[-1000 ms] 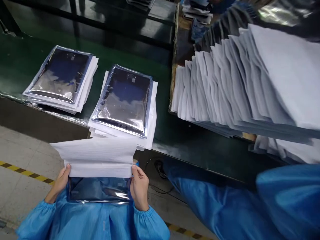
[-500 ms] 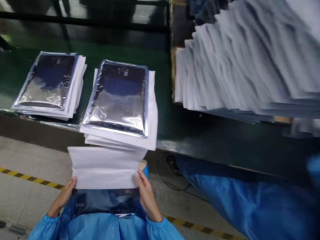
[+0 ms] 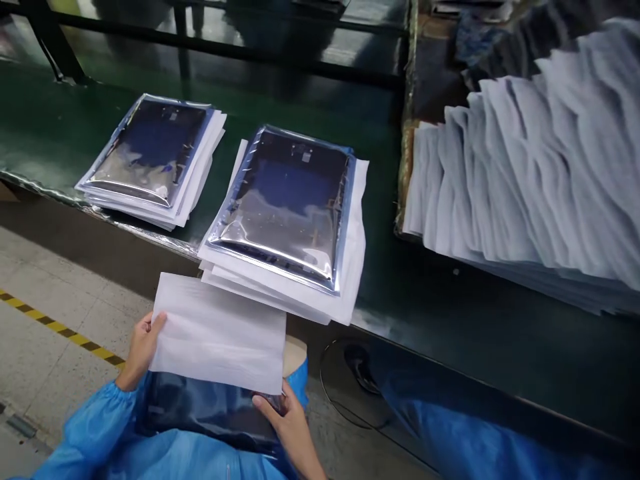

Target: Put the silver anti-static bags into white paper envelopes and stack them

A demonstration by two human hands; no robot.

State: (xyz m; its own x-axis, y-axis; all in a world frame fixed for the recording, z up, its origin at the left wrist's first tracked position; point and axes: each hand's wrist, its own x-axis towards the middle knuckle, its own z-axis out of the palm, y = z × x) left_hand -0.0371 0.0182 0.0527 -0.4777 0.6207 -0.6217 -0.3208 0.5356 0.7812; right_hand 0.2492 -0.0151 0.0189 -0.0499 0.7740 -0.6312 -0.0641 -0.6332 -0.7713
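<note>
My left hand [image 3: 143,347] grips the left edge of a white foam pouch [image 3: 220,331] that lies over a dark shiny bagged panel [image 3: 200,413] on my lap. My right hand [image 3: 285,417] pinches the panel's lower right corner under the pouch. Both sleeves are blue. Just beyond the pouch, a stack of white pouches topped by a silvery bagged panel [image 3: 290,207] overhangs the edge of the green belt [image 3: 450,313]. A second such stack [image 3: 153,157] sits further left on the belt.
A large fanned pile of white foam pouches [image 3: 530,180] fills the right side on a cardboard base. A blue-clad leg [image 3: 475,440] reaches in at lower right. A black cable [image 3: 345,393] lies on the floor, and yellow-black tape [image 3: 60,328] crosses it.
The pouch has slid down over more of the panel. My right hand moved from the pouch's right edge to the panel's lower corner. The view shifted left.
</note>
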